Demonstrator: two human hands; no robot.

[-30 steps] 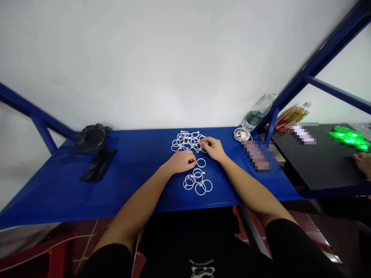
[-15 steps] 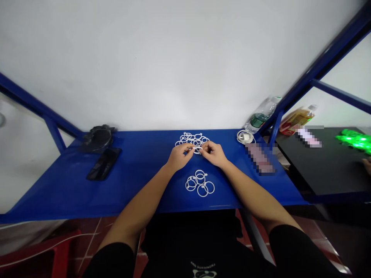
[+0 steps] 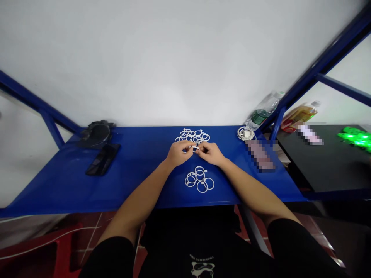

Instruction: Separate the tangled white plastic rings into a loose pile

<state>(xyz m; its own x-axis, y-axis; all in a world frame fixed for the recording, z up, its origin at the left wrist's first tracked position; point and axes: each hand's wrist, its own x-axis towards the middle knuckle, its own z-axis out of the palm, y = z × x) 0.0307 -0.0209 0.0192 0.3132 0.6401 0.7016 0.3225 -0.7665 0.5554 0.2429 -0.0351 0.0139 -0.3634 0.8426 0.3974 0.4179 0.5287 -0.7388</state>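
Between my two hands is a white ring (image 3: 195, 148), seen nearly edge-on. My left hand (image 3: 180, 153) pinches its left side, with thumb and fingers closed. My right hand (image 3: 211, 153) grips the right side in the same way; fingers partly hide the ring. Just beyond them lies a heap of white rings (image 3: 189, 133) with small tabs. Nearer to me, a smaller group of white rings (image 3: 202, 187) rests overlapping on the blue tabletop (image 3: 139, 170).
At the left lie a black phone (image 3: 103, 159) and a dark plastic-wrapped item (image 3: 97, 133). To the right are a coiled white cable (image 3: 245, 133), a water bottle (image 3: 260, 116) and a blurred-out flat object (image 3: 260, 155). Blue frame bars (image 3: 278, 125) rise beside a black table (image 3: 327, 166).
Both hands stay together, with the held ring now tilted more edge-on and slightly left. The view has shifted slightly; both groups of rings look the same.
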